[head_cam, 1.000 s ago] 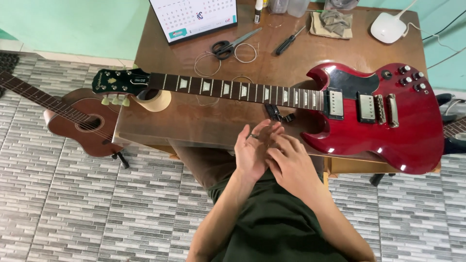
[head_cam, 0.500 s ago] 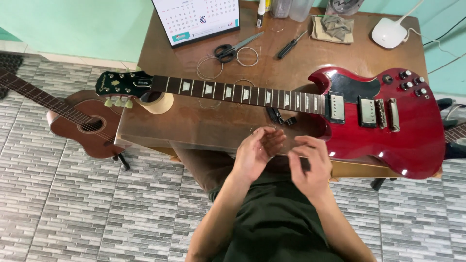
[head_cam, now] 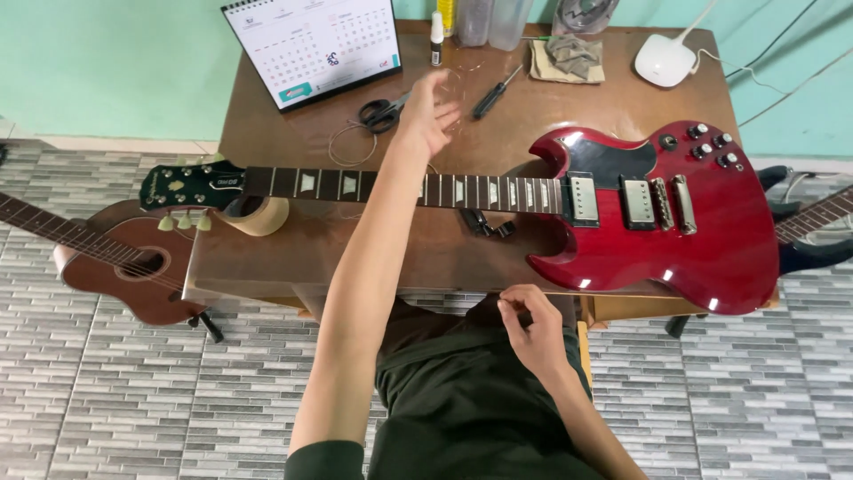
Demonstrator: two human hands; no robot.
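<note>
A red electric guitar [head_cam: 675, 231] lies flat across the brown table [head_cam: 293, 258], with its dark neck [head_cam: 346, 185] running left to a black headstock [head_cam: 191, 185]. My left hand [head_cam: 428, 116] reaches over the neck with fingers spread, just right of the black scissors [head_cam: 380, 114] and holding nothing that I can see. Beside the scissors lies a thin coiled string [head_cam: 351, 144]. My right hand [head_cam: 530, 327] is over my lap at the table's near edge, fingers curled together. Whether it pinches a thin string is too fine to tell.
A roll of tape [head_cam: 259, 217] props the neck near the headstock. A small black part [head_cam: 487, 222] lies below the neck. At the back stand a desk calendar [head_cam: 311, 49], a screwdriver [head_cam: 496, 92], a small bottle [head_cam: 436, 36], a cloth [head_cam: 569, 58] and a white lamp base [head_cam: 666, 60]. An acoustic guitar [head_cam: 124, 258] rests on the floor, left.
Both hands were together at the table's near edge by the guitar body. My left hand has since stretched forward over the neck toward the scissors, and my right hand has drawn back over my lap.
</note>
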